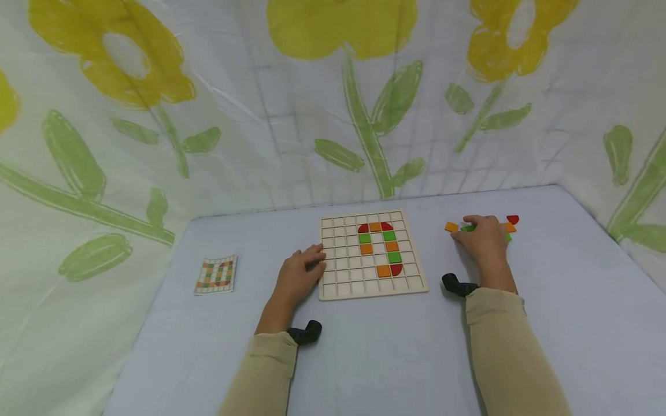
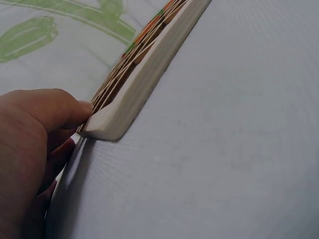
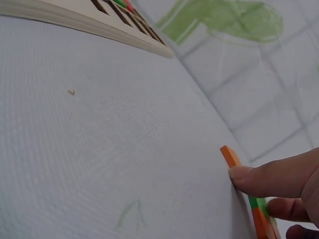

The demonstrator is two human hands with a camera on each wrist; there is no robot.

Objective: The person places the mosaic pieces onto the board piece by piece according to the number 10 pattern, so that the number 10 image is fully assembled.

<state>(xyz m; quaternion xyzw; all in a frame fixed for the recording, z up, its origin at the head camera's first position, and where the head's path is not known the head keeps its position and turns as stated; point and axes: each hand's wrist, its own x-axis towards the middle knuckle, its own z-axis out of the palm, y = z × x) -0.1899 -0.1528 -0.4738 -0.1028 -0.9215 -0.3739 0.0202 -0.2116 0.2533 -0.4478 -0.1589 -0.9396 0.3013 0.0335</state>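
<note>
A square wooden grid board [image 1: 338,283] lies mid-table, with red, orange and green tiles set in a loop on its right half. Along its left edge rests my left hand [image 1: 299,276]; in the left wrist view the thumb [image 2: 75,113] touches a board corner. My right hand [image 1: 484,240] is over a loose group of tiles at the right. Between its thumb and forefinger, which stand apart, shows a green tile [image 1: 467,229]. An orange tile [image 1: 451,227] lies just left of the thumb. Part of the group is hidden under that hand.
A small card [image 1: 215,275] printed with a coloured grid pattern lies left of the board. Beyond the right hand are a red rounded tile [image 1: 513,219] and an orange tile [image 1: 510,227]. A flower-printed cloth [image 1: 234,144] hangs behind the table.
</note>
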